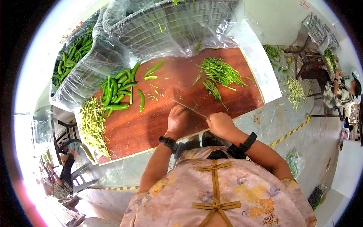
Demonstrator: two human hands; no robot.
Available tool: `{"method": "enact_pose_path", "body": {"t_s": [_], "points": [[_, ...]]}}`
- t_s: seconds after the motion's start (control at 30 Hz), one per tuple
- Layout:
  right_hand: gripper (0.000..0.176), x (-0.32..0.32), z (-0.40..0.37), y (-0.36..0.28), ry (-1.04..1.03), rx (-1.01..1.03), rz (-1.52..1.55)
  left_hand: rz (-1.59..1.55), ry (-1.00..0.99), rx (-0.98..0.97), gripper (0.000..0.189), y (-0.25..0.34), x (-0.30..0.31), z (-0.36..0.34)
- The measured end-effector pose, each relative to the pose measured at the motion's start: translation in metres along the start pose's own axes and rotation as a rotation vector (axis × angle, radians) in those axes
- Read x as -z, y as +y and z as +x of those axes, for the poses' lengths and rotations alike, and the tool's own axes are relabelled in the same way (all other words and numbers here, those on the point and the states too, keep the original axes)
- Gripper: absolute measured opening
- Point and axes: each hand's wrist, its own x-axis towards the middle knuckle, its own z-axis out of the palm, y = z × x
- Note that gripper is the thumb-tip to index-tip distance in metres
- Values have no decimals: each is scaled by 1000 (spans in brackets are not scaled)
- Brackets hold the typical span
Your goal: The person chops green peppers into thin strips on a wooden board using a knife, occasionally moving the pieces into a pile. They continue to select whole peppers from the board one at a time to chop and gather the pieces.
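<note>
In my right hand (221,125) is the handle of a thin knife (191,108), its blade pointing up and left across the brown wooden board (151,130). My left hand (177,120) is closed just below the blade's tip; whatever its curled fingers hold is hidden. Whole green chili peppers (115,90) lie heaped on the board's left side, with a single pepper (141,100) nearer my left hand. Cut green pepper strips (221,72) are piled at the far right. Pale seedy cores (92,126) cover the board's left edge.
Plastic-lined baskets (166,28) stand behind the board, and more peppers (77,51) fill the left one. Scraps (296,90) lie on the floor at right. Another person (342,90) sits at far right, others at lower left. Yellow-black tape (291,132) marks the floor.
</note>
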Motion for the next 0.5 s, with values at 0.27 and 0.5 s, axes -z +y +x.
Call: {"method": "enact_pose_path", "body": {"t_s": [0.27,0.5], "points": [[24,1,5,-5,-60,4,-39,-32,4,18,13,6,4,5],[17,-14,31,-14,-46,59,-30,-11,92,-46,15,14,8,13]]}}
